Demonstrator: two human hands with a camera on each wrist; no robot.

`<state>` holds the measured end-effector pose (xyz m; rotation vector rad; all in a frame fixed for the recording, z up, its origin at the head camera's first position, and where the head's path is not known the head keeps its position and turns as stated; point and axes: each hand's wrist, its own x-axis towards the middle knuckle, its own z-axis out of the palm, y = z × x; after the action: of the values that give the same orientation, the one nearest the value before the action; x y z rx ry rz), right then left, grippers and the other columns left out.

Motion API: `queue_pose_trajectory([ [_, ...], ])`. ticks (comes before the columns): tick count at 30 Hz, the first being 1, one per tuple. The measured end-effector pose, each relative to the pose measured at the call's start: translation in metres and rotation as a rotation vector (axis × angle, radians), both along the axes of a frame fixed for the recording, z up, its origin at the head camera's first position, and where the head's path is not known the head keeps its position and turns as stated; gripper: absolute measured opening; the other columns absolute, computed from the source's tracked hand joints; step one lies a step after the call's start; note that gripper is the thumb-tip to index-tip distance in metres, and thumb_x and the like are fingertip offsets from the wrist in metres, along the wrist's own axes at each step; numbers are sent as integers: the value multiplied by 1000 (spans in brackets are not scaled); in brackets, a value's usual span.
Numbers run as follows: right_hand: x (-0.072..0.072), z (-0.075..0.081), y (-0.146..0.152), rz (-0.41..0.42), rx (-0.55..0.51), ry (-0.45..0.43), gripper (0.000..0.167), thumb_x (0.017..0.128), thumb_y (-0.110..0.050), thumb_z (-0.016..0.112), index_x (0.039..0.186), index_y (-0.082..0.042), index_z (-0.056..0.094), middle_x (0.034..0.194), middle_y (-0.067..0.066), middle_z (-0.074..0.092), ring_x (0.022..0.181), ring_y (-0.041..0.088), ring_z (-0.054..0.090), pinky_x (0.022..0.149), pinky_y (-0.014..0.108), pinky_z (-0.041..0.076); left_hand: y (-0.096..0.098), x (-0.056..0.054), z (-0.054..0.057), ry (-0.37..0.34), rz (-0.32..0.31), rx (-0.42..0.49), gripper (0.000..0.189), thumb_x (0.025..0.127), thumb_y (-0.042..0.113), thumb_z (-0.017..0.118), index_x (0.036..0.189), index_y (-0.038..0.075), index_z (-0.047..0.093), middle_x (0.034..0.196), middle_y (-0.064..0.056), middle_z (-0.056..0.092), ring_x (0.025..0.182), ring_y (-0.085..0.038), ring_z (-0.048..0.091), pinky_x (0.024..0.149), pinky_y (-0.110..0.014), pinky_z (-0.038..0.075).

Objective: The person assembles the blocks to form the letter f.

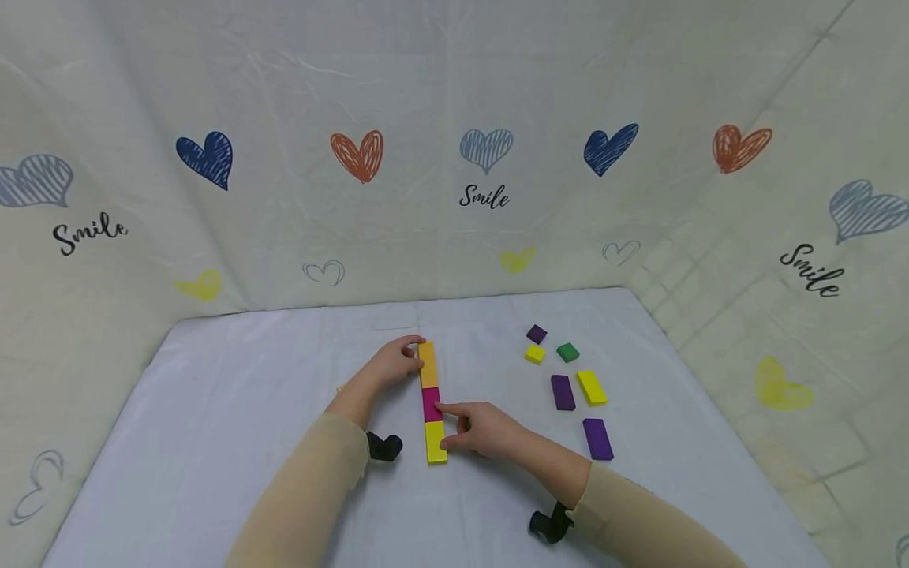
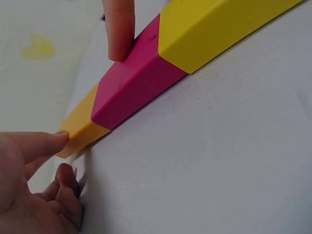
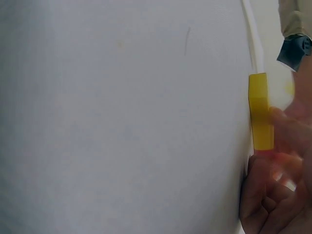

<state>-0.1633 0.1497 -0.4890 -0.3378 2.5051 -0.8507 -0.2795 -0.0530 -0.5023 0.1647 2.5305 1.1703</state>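
Note:
An orange block [image 1: 428,364], a magenta block [image 1: 432,404] and a yellow block [image 1: 435,442] lie end to end in a straight row on the white cloth. My left hand [image 1: 389,364] is at the far end of the row, its index finger at the orange block's end and its thumb against the left side. With an extended index finger, my right hand [image 1: 490,430] touches the magenta block's right edge, while its thumb rests at the yellow block's side. Seen from the left wrist, that index fingertip [image 2: 121,46] overlaps the magenta top.
Right of the row lie loose blocks: a small purple one [image 1: 536,334], a small yellow one [image 1: 535,354], a green one [image 1: 568,352], a longer yellow one [image 1: 592,388] and two longer purple ones [image 1: 563,393]. A heart-printed curtain [image 1: 426,237] hangs behind the table.

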Motion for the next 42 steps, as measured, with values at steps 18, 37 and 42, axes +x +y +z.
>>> queue_pose_trajectory([
  [18,1,0,0,7,-19,3,68,83,-37,80,145,-28,53,76,-1,57,69,14,52,59,24,46,1,0,3,-21,-1,-22,49,93,21,69,141,19,57,116,-12,59,97,-25,55,88,-37,52],
  [37,-22,3,1,-4,-19,57,73,83,-40,79,148,-30,48,79,-1,59,70,15,54,61,25,49,-9,9,2,-12,70,54,50,96,29,66,143,17,53,120,-11,61,89,-22,59,82,-31,55],
  [42,-28,3,0,17,25,49,72,83,-42,79,147,-32,49,79,-1,58,72,15,53,62,25,47,-24,17,7,-31,74,38,50,96,31,65,143,21,52,122,-9,61,90,-20,60,82,-31,55],
])
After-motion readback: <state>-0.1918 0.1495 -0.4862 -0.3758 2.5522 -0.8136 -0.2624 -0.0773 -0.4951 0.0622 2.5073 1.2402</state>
